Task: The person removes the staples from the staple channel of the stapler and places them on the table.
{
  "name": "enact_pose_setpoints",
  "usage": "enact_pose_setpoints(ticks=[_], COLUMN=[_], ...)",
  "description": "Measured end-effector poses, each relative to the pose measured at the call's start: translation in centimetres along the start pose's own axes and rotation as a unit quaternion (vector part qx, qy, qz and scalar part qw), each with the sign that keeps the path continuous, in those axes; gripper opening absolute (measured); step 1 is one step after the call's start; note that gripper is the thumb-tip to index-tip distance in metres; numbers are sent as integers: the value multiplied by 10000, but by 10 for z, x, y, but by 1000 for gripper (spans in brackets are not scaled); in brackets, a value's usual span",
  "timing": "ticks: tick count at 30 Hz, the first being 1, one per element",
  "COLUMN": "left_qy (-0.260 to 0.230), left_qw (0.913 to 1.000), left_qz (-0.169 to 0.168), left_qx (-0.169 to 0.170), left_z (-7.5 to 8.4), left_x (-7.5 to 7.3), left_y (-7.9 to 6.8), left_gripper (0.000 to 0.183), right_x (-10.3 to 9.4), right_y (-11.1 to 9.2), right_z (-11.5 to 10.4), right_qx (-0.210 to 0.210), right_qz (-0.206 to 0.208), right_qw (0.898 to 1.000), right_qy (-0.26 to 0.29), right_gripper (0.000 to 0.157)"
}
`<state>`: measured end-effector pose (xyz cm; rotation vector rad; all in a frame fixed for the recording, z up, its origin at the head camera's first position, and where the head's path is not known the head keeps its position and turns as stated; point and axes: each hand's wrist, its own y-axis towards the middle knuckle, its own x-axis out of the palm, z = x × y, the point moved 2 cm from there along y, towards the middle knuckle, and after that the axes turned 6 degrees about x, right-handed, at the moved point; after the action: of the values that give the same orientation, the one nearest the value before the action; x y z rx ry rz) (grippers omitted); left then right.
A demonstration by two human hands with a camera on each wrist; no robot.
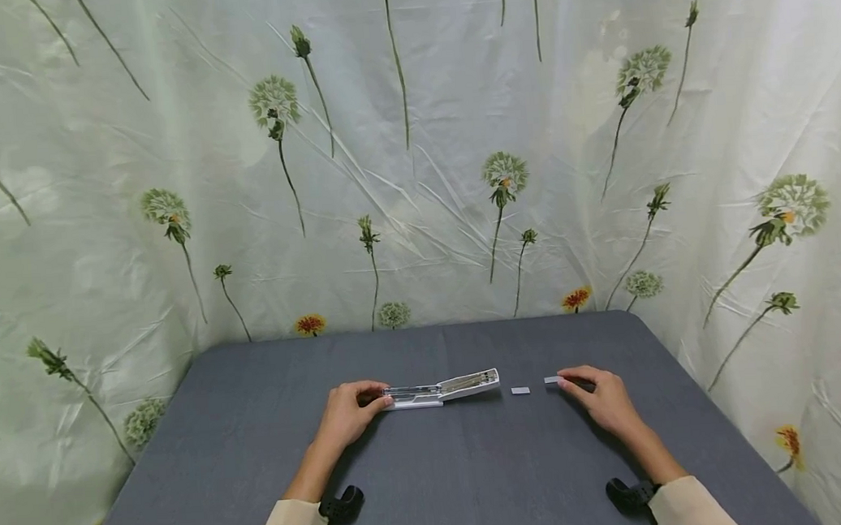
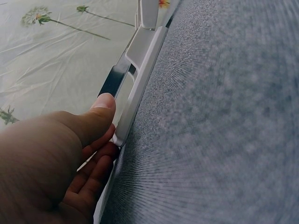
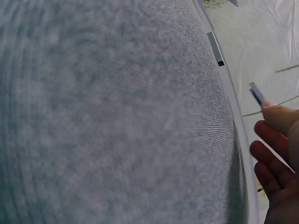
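A white stapler [image 1: 469,383] lies on the table, its top arm swung far back to the right so the metal magazine [image 1: 408,392] shows. My left hand [image 1: 346,414] grips its left end. In the left wrist view the thumb lies against the metal magazine [image 2: 112,83], with the other fingers beside the end of the white base [image 2: 142,81]. Between thumb and fingertips, my right hand [image 1: 602,400] pinches a short grey staple strip [image 1: 552,380], close over the table. Another staple strip [image 1: 521,390] lies flat between the stapler and that hand.
Grey cloth covers the table [image 1: 464,471]. Behind it and along both sides hangs a pale curtain [image 1: 430,197] printed with dandelions. Each wrist wears a black strap with a camera mount, such as the left mount [image 1: 344,505] and the right mount [image 1: 627,495].
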<state>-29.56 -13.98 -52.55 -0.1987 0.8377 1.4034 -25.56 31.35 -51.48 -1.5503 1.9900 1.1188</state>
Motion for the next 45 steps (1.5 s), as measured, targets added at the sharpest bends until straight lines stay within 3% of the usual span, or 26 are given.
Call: enact_pose_setpoints(ticks=[22, 45], left_qy=[36, 26], left_qw=[9999, 9999], left_qz=[-74, -89], left_qx=[-90, -139], left_z=[-1, 1], left_x=[0, 0], left_y=[0, 0], left_gripper=[17, 18], right_x=[13, 18], right_y=[3, 1], right_z=[7, 6], right_qx=[-85, -389], right_qz=[-340, -234], right_qw=[9993, 9988], right_qy=[-86, -175], right_gripper=[18, 16])
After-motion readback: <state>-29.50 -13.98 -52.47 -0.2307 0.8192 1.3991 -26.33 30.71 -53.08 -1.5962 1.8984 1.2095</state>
